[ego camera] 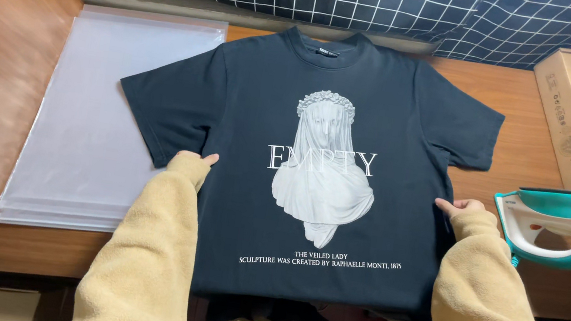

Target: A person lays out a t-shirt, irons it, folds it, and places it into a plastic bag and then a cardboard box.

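A black T-shirt with a white statue print lay flat on the wooden table, neck toward the far edge, hem at the near edge. The left hand pressed its left side and the right hand its right side; sleeves hid the fingers, so I cannot tell their grip. Clear plastic bags lay left, a teal iron right.
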